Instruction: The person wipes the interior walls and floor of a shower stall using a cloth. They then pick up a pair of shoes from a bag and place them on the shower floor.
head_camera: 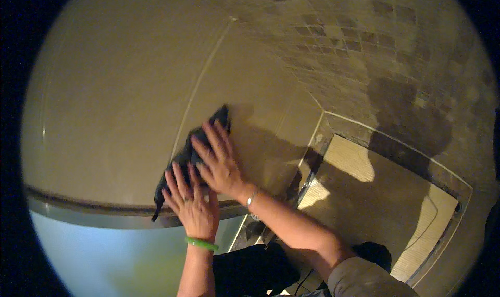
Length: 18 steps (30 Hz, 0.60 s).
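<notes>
A dark cloth (pixel 183 158) is spread at a slant against the large beige wall tiles (pixel 117 101). My right hand (pixel 220 168), with a silver-coloured bracelet at the wrist, presses the upper part of it with the fingers spread. Lower down and to the left, my left hand (pixel 195 209) lies flat over the cloth's lower part, fingers apart, a green bangle on its wrist. The cloth's narrow tail hangs near the metal rail (pixel 117 218). Part of the cloth is hidden under both hands. A pale grout line (pixel 195 88) runs up the wall from behind the cloth.
Below the rail is a pale bluish glossy panel (pixel 101 254). A mosaic-tiled wall (pixel 351 35) meets the beige wall at a corner. To the right is a framed, textured pale floor panel (pixel 347 156), crossed by a shadow. A thin cord or line (pixel 435 215) lies on it.
</notes>
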{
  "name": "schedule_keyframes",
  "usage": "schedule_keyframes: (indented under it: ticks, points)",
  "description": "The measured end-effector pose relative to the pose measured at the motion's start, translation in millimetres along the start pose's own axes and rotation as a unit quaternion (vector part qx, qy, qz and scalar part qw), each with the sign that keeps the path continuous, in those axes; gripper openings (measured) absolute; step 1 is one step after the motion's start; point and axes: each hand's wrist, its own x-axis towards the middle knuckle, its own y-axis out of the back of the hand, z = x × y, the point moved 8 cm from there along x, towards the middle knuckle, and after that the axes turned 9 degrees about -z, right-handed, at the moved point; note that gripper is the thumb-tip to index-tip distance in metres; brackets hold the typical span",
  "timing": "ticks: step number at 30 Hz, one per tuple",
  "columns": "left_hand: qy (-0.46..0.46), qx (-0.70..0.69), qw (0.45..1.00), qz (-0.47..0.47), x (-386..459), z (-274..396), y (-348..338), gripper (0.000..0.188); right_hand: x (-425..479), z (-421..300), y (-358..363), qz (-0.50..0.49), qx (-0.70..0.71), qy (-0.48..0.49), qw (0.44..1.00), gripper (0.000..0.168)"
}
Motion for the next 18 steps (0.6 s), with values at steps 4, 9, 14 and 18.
schedule_keyframes:
  ticks: [4, 9, 14, 18]
  points:
    - [-0.023, 0.03, 0.992, 0.119, 57.4, 27.4, 18.3, 0.064, 60.3, 8.0, 47.3, 0.013, -0.076, -0.027, 0.997, 0.062]
    - [-0.012, -0.048, 0.998, 0.028, 26.6, 35.8, -8.4, 0.061, 14.1, 9.0, 37.9, -0.101, -0.078, -0.053, 0.99, 0.049]
    - [-0.063, -0.162, 0.972, 0.159, 57.6, 56.8, 3.6, 0.058, 37.1, 3.8, 83.2, 0.023, -0.075, -0.021, 0.997, 0.041]
    - [-0.122, -0.302, 0.898, 0.297, 172.2, 100.8, 58.2, 0.055, 134.7, -64.7, 149.9, -0.021, -0.396, 0.232, 0.888, 0.031]
